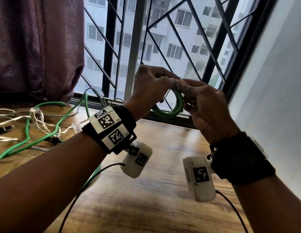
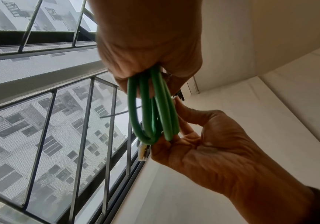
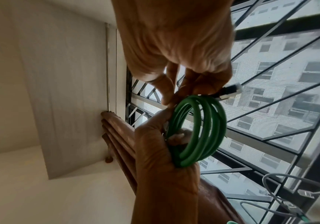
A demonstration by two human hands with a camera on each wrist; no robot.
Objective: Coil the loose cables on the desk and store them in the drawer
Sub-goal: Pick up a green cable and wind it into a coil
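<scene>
Both hands: our left hand (image 1: 150,88) and right hand (image 1: 205,106) pinch the springy, light green rubber-jacketed cable coil (image 1: 171,106) at 12 o'clock.
Hold: we'd grip across all loops.

A green cable (image 1: 170,107), wound into a small round coil of several loops with a clear plug at one end, is held up in the air before the window, while loose green (image 1: 45,132), white (image 1: 20,118) and grey cables (image 1: 96,93) sprawl tangled on the desk's far left.

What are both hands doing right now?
Left hand: grips the coiled green network cable.
Right hand: pinches the same coil.
</scene>
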